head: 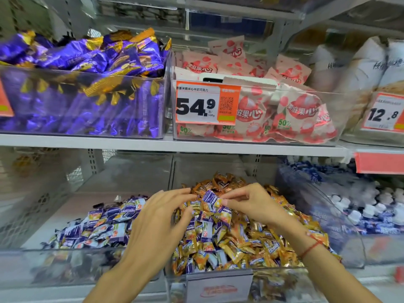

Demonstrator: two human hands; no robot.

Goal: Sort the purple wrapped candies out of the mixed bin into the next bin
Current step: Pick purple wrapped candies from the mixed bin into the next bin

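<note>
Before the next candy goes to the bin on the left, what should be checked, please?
1. Right hand pinches a purple candy: ok.
2. Only one candy pinched: cannot tell.
3. Left hand holds nothing: cannot tell, fingers are in the pile.
4. Next bin has room: ok.
5. Next bin holds only purple candies: ok, as far as visible.
6. Mixed bin has purple candies left: ok.
</note>
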